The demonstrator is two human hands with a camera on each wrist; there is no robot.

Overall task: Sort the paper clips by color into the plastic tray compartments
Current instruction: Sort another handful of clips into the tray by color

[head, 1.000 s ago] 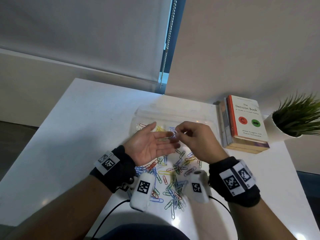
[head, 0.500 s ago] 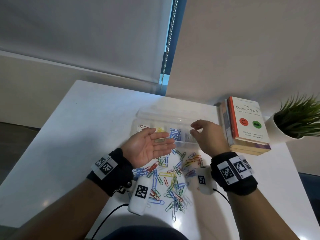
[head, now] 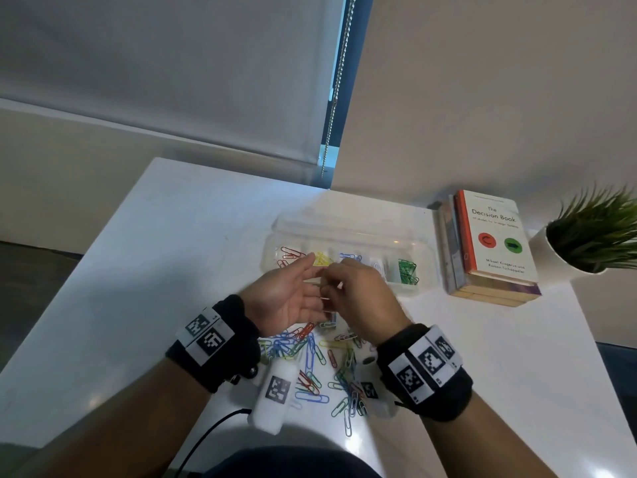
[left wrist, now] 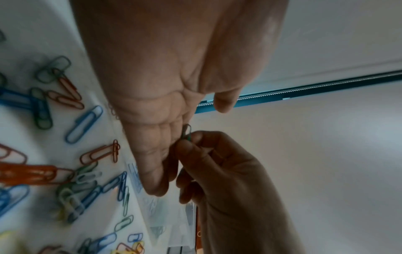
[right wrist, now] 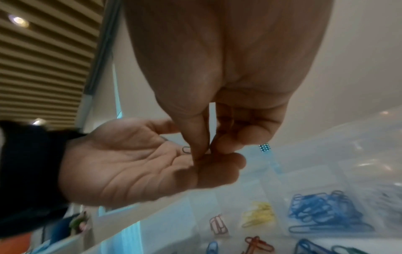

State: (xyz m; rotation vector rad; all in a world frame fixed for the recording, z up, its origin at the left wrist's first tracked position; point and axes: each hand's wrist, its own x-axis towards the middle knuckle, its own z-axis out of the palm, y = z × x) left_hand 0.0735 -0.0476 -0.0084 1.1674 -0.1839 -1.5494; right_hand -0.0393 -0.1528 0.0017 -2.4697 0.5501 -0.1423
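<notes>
The left hand (head: 286,298) lay flat, palm up, fingers relaxed. The right hand (head: 362,301) pinched a green clip (left wrist: 186,132) on it. Only the wrist views showed the clip.

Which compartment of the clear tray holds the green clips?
The rightmost filled compartment, nearest the books; red, yellow, blue and pale clips fill those to its left.

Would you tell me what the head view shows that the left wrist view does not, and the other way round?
Only the head view shows the plastic tray whole, with red, yellow, blue and green clips in separate compartments, plus the books and the potted plant to its right. Only the left wrist view shows the green paper clip pinched at the right hand's fingertips, against the left hand's fingers. Both show the open left hand, the right hand meeting it, and the loose clips on the white table.
</notes>
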